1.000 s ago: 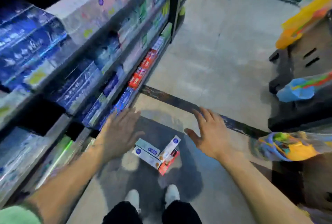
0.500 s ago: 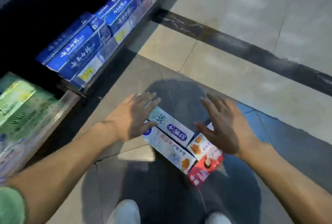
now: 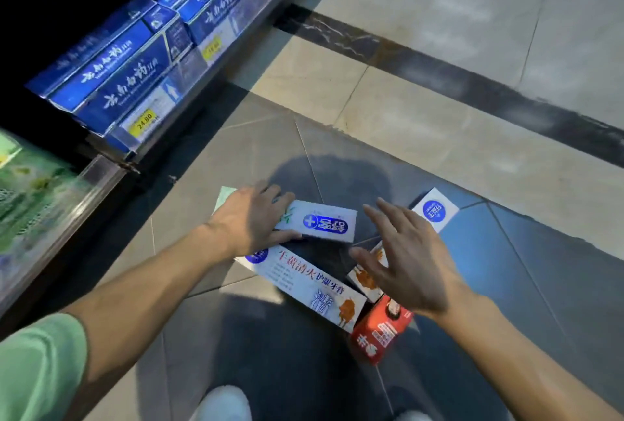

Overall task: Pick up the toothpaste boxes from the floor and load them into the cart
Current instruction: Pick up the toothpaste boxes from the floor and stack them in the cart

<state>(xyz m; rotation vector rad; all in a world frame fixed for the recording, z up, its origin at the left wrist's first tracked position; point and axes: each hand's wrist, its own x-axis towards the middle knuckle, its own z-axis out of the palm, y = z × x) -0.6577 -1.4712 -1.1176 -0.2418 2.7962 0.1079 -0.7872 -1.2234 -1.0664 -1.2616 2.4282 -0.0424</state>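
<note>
Head view, looking down at a tiled floor (image 3: 422, 123) beside a store shelf. Four toothpaste boxes lie clustered on the floor at lower centre of the frame.

The left hand (image 3: 251, 221) rests on the left end of the upper white box (image 3: 320, 222), the one with a blue oval logo. Its fingers lie across the box's top face and far edge, and the thumb presses along the near edge, so the grip closes round that end of the box. The box lies flat.

The right hand (image 3: 410, 267) hovers with fingers spread and nearly straight, its grip wide open and holding nothing. It hangs over the third white box (image 3: 435, 213), which runs diagonally from centre toward the upper right. Only this box's far end, with a round blue logo, and a short stretch near the thumb are visible; whether the palm touches it cannot be told.

The long white box (image 3: 304, 282) with red lettering lies just below the left hand, slanting toward lower right. Its lower end is against the red box (image 3: 381, 332), which lies under the right wrist.

At upper left, blue boxes (image 3: 111, 72) fill the shelf, with a yellow price tag (image 3: 143, 118) on the shelf rail. Green packages (image 3: 30, 197) occupy the left edge. A dark stripe (image 3: 472, 82) crosses the floor at upper right. A green sleeve (image 3: 37, 366) and a white shoe (image 3: 224, 403) appear at the bottom edge.
</note>
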